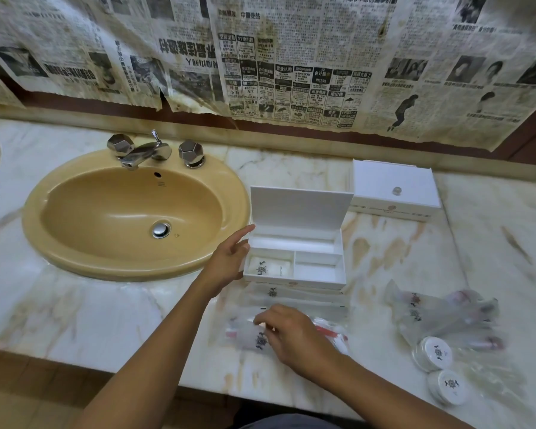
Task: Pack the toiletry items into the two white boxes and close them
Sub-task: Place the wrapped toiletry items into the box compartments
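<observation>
An open white box (294, 275) stands on the marble counter with its lid up; its left compartment holds a white packet (268, 267), its right compartment is bare. My left hand (229, 258) rests against the box's left side, fingers straight. In front of the box lie flat translucent sachets (291, 297). My right hand (291, 334) pinches a frosted packet (248, 335) with a red item inside. A second white box (393, 188) with a knob sits shut at the back right. More frosted packets (440, 317) and two round white jars (437, 352) (450, 387) lie at the right.
A tan sink (75, 212) with a chrome tap (143, 153) takes up the counter's left. Newspaper sheets (260, 57) hang on the wall behind. The counter's front edge (198, 388) runs below my arms.
</observation>
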The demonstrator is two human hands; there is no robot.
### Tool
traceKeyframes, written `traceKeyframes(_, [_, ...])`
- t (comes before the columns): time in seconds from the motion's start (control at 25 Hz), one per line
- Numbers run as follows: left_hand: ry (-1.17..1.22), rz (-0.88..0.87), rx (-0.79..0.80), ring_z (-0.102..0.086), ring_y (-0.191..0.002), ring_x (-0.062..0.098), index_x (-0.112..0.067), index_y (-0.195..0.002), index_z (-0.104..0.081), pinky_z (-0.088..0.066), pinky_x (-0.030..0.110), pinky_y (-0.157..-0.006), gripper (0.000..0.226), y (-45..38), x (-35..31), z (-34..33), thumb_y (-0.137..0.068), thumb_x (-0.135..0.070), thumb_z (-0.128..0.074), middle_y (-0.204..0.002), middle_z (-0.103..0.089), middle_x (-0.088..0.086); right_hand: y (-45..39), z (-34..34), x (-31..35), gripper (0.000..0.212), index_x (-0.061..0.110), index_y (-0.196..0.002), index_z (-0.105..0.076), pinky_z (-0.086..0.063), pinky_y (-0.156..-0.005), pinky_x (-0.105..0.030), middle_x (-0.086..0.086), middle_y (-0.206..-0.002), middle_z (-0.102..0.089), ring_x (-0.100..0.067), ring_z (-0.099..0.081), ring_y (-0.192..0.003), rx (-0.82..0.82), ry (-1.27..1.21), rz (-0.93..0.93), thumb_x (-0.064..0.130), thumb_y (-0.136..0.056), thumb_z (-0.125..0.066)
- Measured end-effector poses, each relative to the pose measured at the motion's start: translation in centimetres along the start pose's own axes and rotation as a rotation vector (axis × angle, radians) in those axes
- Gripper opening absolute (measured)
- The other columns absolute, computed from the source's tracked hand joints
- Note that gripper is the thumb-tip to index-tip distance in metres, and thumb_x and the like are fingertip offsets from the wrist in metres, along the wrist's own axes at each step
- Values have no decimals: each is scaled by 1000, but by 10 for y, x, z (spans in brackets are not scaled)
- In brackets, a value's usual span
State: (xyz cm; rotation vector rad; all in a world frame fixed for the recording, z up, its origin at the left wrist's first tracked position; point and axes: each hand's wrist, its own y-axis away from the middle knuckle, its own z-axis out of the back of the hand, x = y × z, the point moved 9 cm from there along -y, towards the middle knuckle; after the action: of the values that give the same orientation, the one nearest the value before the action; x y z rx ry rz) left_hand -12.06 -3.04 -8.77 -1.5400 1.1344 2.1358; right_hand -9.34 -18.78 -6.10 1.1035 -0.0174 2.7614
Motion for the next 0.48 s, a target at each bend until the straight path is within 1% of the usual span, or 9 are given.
traceKeyframes(0.08, [1, -2, 7, -43, -130, 11, -51, -129, -52, -52, 28, -76, 36, 0, 0, 0, -108, -24, -42, -105, -55, -11, -9, 28, 3, 20, 16, -103, -68, -36, -75, -7, 1, -92, -65, -2, -53, -80, -65, -95, -34, 9, -86, -60])
traceKeyframes(0.16, [-12, -4, 7, -41, -130, 8, -46, -135, -52, -50, 27, -72, 36, 1, -1, 0, -108, -24, -41, -113, -54, -13, -22, 65, 7, 18, 17, -100, -70, -38, -73, -4, 5, -89, -65, 0, -51, -75, -149, -125, -61, 8, -85, -64])
traceKeyframes(0.24, [-17, 0, 1, -46, -121, 10, -41, -141, -51, -51, 26, -70, 39, 1, -1, 1, -109, -23, -40, -115, -55, -7, -39, 94, 4, 17, 19, -97, -70, -40, -70, -5, 9, -83, -65, -1, -54, -71, -178, -130, -98, 9, -84, -66])
traceKeyframes(0.28, [-2, 0, 4, -51, -114, 13, -40, -142, -51, -53, 29, -72, 40, 1, 0, 1, -109, -21, -39, -117, -58, -4, -49, 103, 0, 16, 21, -95, -71, -41, -68, -6, 11, -79, -64, 0, -55, -70, -178, -130, -125, 10, -84, -66])
traceKeyframes(0.36, [39, -7, 17, -57, -98, 18, -42, -137, -53, -53, 35, -75, 41, 0, 0, -1, -109, -16, -37, -115, -62, 2, -69, 109, -12, 15, 24, -92, -71, -41, -64, -8, 13, -72, -62, -1, -56, -67, -169, -134, -181, 11, -85, -67])
traceKeyframes(0.4, [47, -8, 17, -57, -95, 20, -45, -132, -55, -52, 38, -75, 42, -1, 1, 0, -108, -16, -37, -113, -63, 4, -77, 107, -18, 15, 23, -91, -71, -41, -65, -11, 13, -72, -61, -3, -55, -67, -159, -104, -197, 11, -85, -66])
traceKeyframes(0.48, [45, -8, 12, -56, -93, 22, -51, -125, -57, -49, 41, -76, 41, -2, 2, 0, -108, -18, -39, -112, -63, 4, -89, 95, -25, 15, 20, -91, -71, -43, -73, -24, 7, -79, -63, -12, -55, -76, -123, 40, -167, 10, -86, -63])
